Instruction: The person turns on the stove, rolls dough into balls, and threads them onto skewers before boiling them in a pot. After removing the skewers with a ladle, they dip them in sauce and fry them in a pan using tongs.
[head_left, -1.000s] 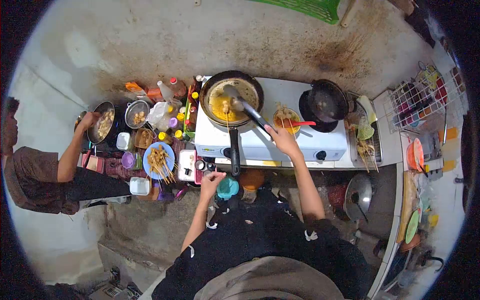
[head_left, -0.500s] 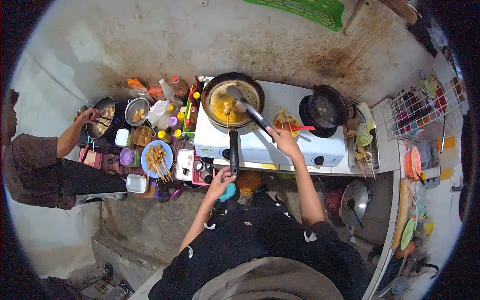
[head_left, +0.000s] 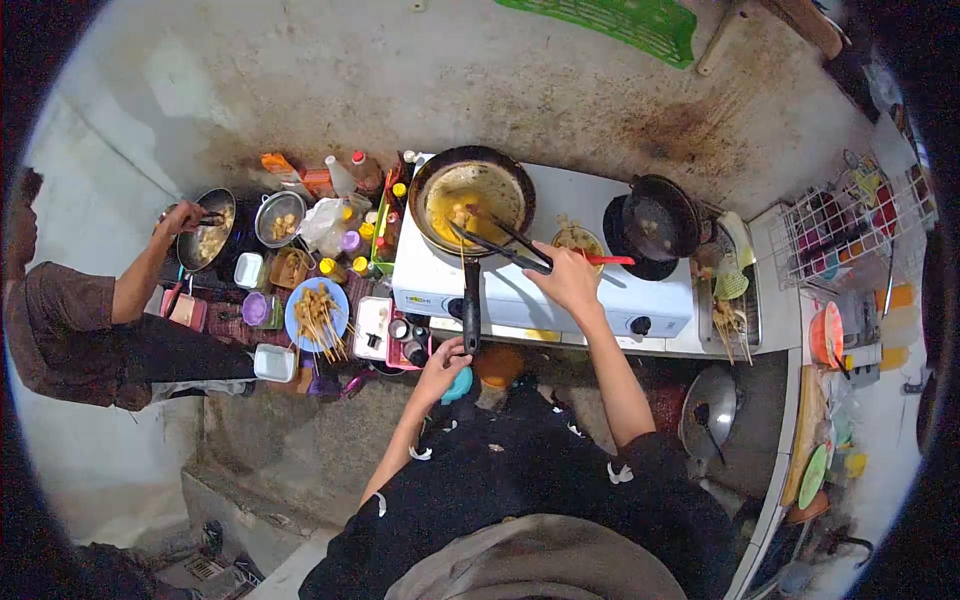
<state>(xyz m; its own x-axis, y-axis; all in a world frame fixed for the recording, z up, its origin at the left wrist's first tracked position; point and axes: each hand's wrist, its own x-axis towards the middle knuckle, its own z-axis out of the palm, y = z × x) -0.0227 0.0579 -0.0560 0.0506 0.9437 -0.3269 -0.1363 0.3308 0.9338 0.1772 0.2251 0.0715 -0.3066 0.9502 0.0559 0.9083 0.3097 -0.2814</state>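
Observation:
A frying pan (head_left: 427, 180) with yellow liquid (head_left: 443, 226) in it stands at the left end of the white stove (head_left: 580, 298). My left hand (head_left: 443, 370) is closed on the end of its black handle (head_left: 471, 312). With my right hand (head_left: 568, 278) I grip a pair of tongs (head_left: 505, 249) that reaches down into the pan. The two arms of the tongs are apart, one on each side of some skewered food (head_left: 464, 216). Just beyond my right hand is a bowl (head_left: 577, 238) of food pieces, with a red-handled utensil (head_left: 612, 260) lying across it.
A dark wok (head_left: 655, 215) sits on the right burner. To the left are a blue plate (head_left: 297, 318) of skewers, a strainer (head_left: 280, 217), bottles and small tubs. A co-worker's hand (head_left: 183, 217) is over another pan (head_left: 207, 243). A wire rack (head_left: 800, 225) hangs at right.
The tongs have turned and spread, so both arms now show around the skewered food. My right hand has shifted slightly. My left hand stays on the pan handle.

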